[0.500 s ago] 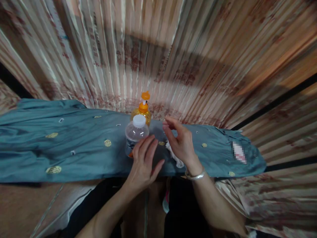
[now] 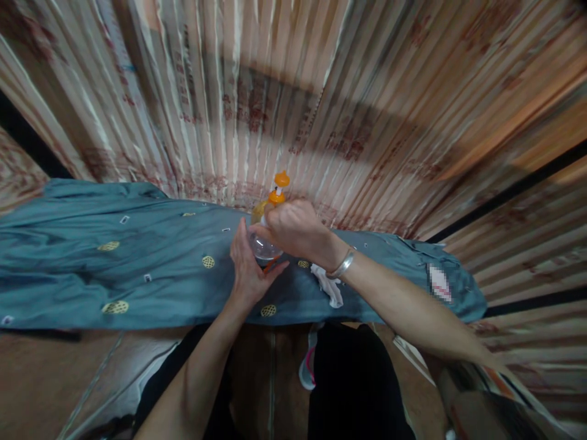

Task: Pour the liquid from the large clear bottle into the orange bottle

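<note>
A clear plastic bottle [image 2: 265, 245] stands on the teal cloth between my hands, its white cap mostly covered. My left hand [image 2: 250, 266] wraps round the bottle's left and near side, thumb on the right. From the right, my right hand [image 2: 296, 226] reaches over the bottle's top with its fingers curled round the cap. Just behind is a yellow pump bottle [image 2: 259, 211] with an orange pump head, partly hidden by my right hand. A crumpled white cloth [image 2: 329, 285] lies to the right, under my right wrist.
The long narrow surface is covered by a teal patterned cloth [image 2: 160, 269]. A pleated curtain [image 2: 284, 110] hangs behind it. Black bars [image 2: 509, 189] cross at both sides. At the right end lies a blurred pale patch [image 2: 440, 282]. My legs are below the near edge.
My left hand has closed round the clear bottle. My right hand has moved left from beside the white cloth onto the bottle's cap. The view has shifted slightly.
</note>
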`<state>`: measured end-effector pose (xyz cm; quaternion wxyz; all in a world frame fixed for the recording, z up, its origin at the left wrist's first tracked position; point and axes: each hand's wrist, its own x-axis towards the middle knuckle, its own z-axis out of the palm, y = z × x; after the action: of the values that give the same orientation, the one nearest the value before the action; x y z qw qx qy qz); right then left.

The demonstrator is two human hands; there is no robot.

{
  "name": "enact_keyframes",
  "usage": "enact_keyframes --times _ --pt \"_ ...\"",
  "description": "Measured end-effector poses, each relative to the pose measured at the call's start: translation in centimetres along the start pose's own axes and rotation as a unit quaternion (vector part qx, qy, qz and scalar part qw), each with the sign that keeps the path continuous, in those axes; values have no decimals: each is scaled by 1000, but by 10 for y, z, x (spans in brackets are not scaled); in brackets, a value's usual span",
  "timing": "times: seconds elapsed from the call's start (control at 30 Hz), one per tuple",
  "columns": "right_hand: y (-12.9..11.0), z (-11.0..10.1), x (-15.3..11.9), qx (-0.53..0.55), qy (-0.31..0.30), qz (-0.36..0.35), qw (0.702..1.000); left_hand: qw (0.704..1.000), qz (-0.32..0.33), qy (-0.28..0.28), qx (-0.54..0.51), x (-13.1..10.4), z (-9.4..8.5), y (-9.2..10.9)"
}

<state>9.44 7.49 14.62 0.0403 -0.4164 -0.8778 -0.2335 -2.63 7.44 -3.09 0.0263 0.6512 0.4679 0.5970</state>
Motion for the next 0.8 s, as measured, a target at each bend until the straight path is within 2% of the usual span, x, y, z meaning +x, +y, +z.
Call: enact_keyframes --times 0.23,0.37,0.63,0.8 --pt "-2 15 2 91 27 75 993 1000 14 -1 -28 5 1 -4" --pt "-9 16 4 100 4 127 987 998 31 -6 -49 8 -2 -7" --pt "-5 10 6 140 -40 105 984 995 61 0 -76 8 -2 -14" --pt "-4 13 7 135 -21 93 986 996 53 -2 -67 8 -3 -14"
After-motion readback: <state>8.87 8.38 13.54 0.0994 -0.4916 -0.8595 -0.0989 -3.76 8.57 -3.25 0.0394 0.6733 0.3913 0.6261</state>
